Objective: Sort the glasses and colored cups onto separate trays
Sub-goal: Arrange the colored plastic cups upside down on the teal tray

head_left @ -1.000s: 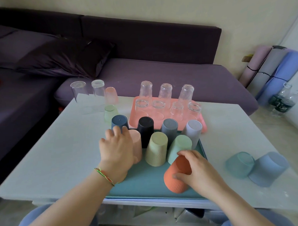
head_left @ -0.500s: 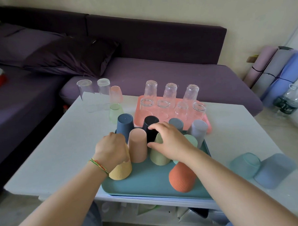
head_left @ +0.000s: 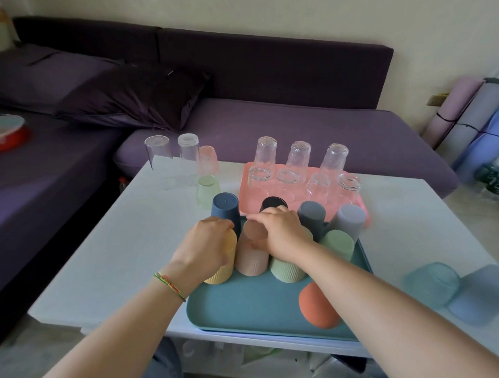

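A teal tray (head_left: 248,309) at the table's front holds upside-down colored cups: navy (head_left: 225,208), black (head_left: 273,202), grey (head_left: 311,214), lavender (head_left: 348,218), green (head_left: 338,245), pale green (head_left: 286,268) and orange (head_left: 319,305). My left hand (head_left: 205,245) grips a yellow cup (head_left: 220,271) at the tray's left edge. My right hand (head_left: 281,233) lies over the pale green cup, fingers and thumb round the top of a pink cup (head_left: 251,257). Behind, a pink tray (head_left: 244,189) carries several clear glasses (head_left: 298,158).
Two clear glasses (head_left: 158,152) (head_left: 188,148), a translucent pink cup (head_left: 208,159) and a translucent green cup (head_left: 208,190) stand at the table's back left. A teal cup (head_left: 431,283) and a blue cup (head_left: 487,292) lie on their sides at the right. A purple sofa surrounds the table.
My right hand let go of the orange cup and moved up-left to the pink cup. My left hand brought the yellow cup in against the pink cup.
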